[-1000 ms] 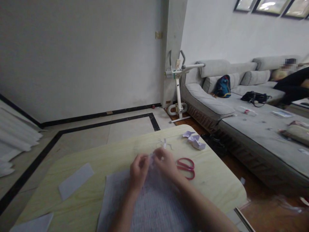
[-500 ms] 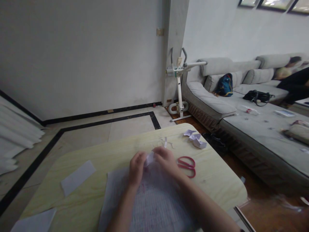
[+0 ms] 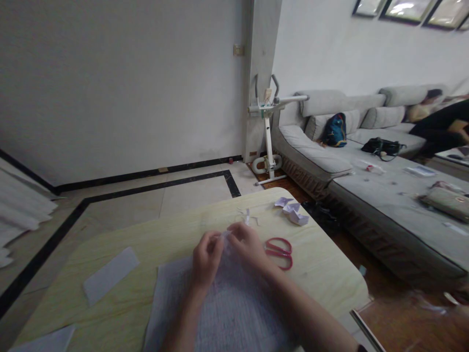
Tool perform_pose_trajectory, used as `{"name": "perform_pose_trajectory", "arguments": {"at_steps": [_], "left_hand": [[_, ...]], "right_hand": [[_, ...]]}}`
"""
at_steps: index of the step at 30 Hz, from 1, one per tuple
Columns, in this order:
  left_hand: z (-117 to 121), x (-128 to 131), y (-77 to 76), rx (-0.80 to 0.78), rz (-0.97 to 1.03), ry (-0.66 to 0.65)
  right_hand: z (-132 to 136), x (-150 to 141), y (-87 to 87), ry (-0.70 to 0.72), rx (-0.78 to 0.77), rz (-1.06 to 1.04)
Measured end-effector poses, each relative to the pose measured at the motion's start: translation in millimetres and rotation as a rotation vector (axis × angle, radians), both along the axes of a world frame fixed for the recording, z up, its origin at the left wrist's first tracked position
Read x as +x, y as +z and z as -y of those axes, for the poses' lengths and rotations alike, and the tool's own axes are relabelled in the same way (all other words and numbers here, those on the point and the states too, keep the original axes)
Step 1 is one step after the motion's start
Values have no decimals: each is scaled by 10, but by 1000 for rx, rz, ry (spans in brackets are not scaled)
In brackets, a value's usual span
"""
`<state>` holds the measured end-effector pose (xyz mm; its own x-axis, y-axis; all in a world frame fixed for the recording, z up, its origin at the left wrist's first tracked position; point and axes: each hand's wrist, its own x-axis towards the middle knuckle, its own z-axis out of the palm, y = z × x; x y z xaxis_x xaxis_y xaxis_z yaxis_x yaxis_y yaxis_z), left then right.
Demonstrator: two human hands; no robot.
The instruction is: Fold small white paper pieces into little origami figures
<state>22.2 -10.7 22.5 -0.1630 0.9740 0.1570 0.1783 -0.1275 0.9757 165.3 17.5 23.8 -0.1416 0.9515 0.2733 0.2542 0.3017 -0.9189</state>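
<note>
My left hand (image 3: 205, 258) and my right hand (image 3: 246, 243) meet over the far edge of a large sheet of lined paper (image 3: 227, 313) on a pale wooden table (image 3: 164, 234). Both hands pinch a small piece of white paper (image 3: 224, 238) between their fingertips; its shape is blurred. Red-handled scissors (image 3: 280, 251) lie just right of my right hand. Thin paper scraps (image 3: 248, 216) lie just beyond my fingers.
Folded white paper pieces (image 3: 293, 211) sit near the table's far right corner. A white paper strip (image 3: 110, 274) lies at the left, another sheet (image 3: 44, 341) at the near left corner. A grey sofa (image 3: 366, 186) with bags and a seated person (image 3: 437, 128) stands right; an exercise machine (image 3: 267, 132) by the wall.
My hands stay together on the small paper, fingers shifting slightly. The camera has panned a little, so everything sits a bit further left in view.
</note>
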Motion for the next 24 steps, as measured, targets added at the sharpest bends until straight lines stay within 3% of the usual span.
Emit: {"name": "perform_pose_trajectory", "arguments": {"at_steps": [15,19,24], "left_hand": [[-25,-30,-100,68,-275,-54],[-43,-8,-113,32,-185,-1],[-96,-12,-70,-22,78,70]], "right_hand": [[0,26,34,-34,-48,-13],[-22,16,55,-38,-17,-39],[41,-46,134,-103,15,-17]]}}
